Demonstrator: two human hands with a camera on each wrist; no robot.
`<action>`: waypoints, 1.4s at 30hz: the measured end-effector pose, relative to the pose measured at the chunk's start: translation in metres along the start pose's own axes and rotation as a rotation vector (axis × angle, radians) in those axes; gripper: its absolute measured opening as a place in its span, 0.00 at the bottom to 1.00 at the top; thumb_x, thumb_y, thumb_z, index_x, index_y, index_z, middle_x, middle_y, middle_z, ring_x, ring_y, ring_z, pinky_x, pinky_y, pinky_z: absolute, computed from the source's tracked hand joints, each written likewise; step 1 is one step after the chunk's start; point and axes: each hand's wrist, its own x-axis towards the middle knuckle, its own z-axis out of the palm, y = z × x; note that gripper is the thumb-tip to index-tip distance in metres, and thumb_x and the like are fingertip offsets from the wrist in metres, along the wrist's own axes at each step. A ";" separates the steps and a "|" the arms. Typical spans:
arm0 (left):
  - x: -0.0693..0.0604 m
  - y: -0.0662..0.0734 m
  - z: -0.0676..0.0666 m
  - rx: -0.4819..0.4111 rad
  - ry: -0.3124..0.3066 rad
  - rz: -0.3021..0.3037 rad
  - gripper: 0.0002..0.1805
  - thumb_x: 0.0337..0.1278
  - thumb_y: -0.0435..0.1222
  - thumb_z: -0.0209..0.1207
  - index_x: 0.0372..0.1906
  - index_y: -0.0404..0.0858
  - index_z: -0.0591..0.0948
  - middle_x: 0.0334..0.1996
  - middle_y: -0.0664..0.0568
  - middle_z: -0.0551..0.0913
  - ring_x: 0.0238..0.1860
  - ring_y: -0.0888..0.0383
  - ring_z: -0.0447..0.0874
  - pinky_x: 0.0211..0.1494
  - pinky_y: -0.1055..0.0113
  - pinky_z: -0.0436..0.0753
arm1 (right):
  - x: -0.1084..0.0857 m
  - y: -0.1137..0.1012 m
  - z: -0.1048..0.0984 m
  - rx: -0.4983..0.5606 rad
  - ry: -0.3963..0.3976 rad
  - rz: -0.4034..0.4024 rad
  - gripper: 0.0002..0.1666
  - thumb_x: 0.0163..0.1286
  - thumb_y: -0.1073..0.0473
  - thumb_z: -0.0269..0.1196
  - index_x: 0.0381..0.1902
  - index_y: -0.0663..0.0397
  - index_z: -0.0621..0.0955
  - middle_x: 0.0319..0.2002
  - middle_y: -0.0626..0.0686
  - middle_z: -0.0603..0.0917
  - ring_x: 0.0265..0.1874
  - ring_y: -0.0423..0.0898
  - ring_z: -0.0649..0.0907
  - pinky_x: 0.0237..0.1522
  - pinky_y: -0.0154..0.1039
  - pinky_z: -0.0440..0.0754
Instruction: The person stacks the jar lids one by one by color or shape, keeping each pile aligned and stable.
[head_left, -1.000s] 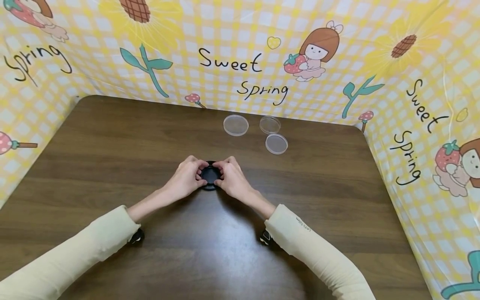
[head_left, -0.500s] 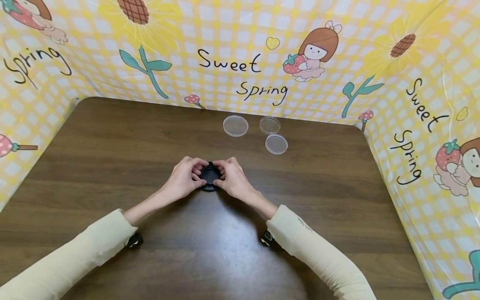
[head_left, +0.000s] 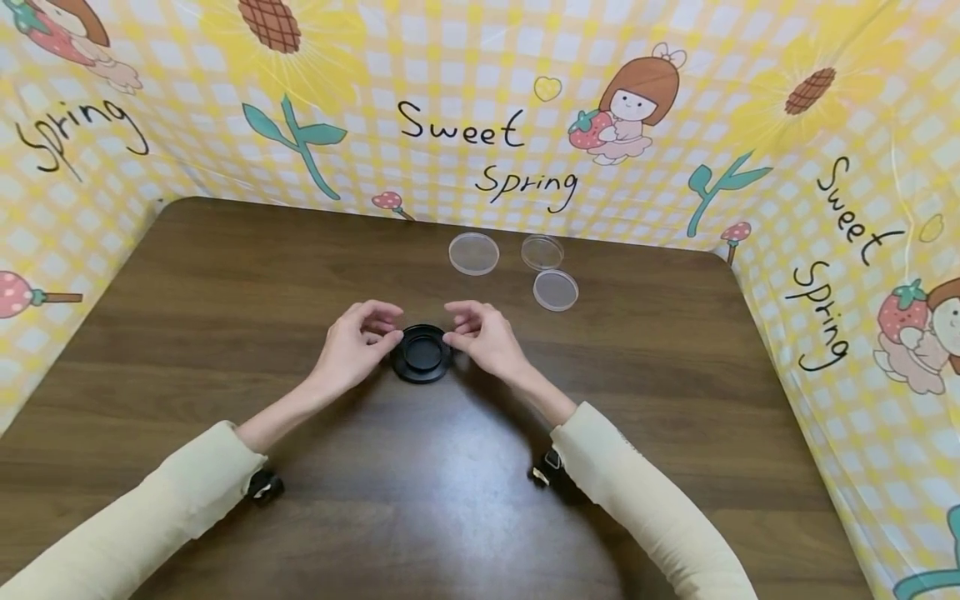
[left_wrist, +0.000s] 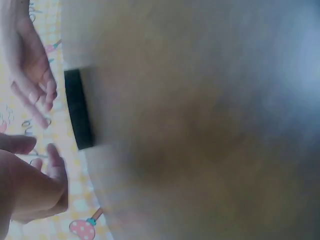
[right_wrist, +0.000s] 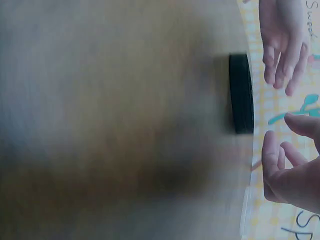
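Observation:
A round black disc-shaped piece (head_left: 422, 354) with a raised inner ring and a recessed centre lies flat on the wooden table. Just left of it hovers my left hand (head_left: 356, 340), fingers loosely bent and nothing held. My right hand (head_left: 486, 340) mirrors it on the other side, also holding nothing. Both wrist views show the black piece (left_wrist: 79, 110) edge-on as a thick dark band, with a gap between it and the hands. The head view cannot settle whether a thumb still brushes its rim.
Three clear round shallow dishes or lids lie near the table's back edge: one on the left (head_left: 474, 254), one at the back right (head_left: 542, 252) and one in front of that (head_left: 556, 290). A yellow checked cloth (head_left: 450, 67) with printed figures surrounds the table.
Both hands gripped the black piece's sides before. They have now let go and drawn apart, left and right, uncovering its rim. The piece itself stays in about the same spot.

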 end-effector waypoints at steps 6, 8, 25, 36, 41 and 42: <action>0.023 -0.003 -0.004 0.067 -0.073 -0.015 0.21 0.57 0.28 0.63 0.56 0.29 0.75 0.48 0.34 0.76 0.46 0.44 0.79 0.48 0.56 0.80 | 0.017 0.011 -0.025 -0.089 0.056 0.012 0.25 0.58 0.69 0.69 0.55 0.64 0.79 0.44 0.63 0.79 0.40 0.50 0.82 0.45 0.35 0.80; 0.034 -0.006 -0.003 0.082 -0.085 -0.015 0.23 0.56 0.27 0.63 0.57 0.28 0.74 0.49 0.33 0.75 0.46 0.42 0.77 0.49 0.53 0.79 | 0.024 0.016 -0.034 -0.131 0.066 0.020 0.25 0.59 0.69 0.69 0.55 0.64 0.79 0.45 0.62 0.78 0.41 0.51 0.82 0.46 0.36 0.79; 0.126 -0.025 0.019 0.052 -0.166 -0.129 0.38 0.50 0.26 0.67 0.68 0.29 0.64 0.56 0.32 0.68 0.53 0.40 0.76 0.55 0.55 0.78 | 0.070 0.041 -0.064 -0.261 0.072 0.081 0.36 0.60 0.68 0.68 0.65 0.65 0.70 0.55 0.66 0.68 0.50 0.55 0.78 0.53 0.39 0.77; 0.165 -0.023 0.030 0.064 -0.222 -0.106 0.44 0.48 0.24 0.67 0.71 0.29 0.60 0.58 0.31 0.63 0.54 0.39 0.72 0.57 0.56 0.76 | 0.097 0.040 -0.058 -0.384 0.067 0.091 0.42 0.59 0.63 0.70 0.68 0.63 0.65 0.59 0.66 0.64 0.55 0.57 0.70 0.56 0.44 0.71; 0.178 -0.026 0.034 0.074 -0.239 -0.125 0.46 0.48 0.25 0.68 0.72 0.29 0.58 0.60 0.31 0.63 0.55 0.38 0.73 0.57 0.56 0.76 | 0.108 0.036 -0.059 -0.478 0.022 0.142 0.48 0.58 0.58 0.72 0.72 0.59 0.61 0.65 0.66 0.61 0.61 0.61 0.62 0.61 0.49 0.64; 0.180 -0.026 0.037 0.076 -0.249 -0.125 0.46 0.48 0.25 0.68 0.72 0.29 0.58 0.61 0.31 0.63 0.55 0.39 0.73 0.57 0.56 0.76 | 0.111 0.035 -0.061 -0.491 0.016 0.154 0.49 0.58 0.58 0.72 0.72 0.58 0.60 0.65 0.65 0.60 0.61 0.61 0.62 0.62 0.49 0.64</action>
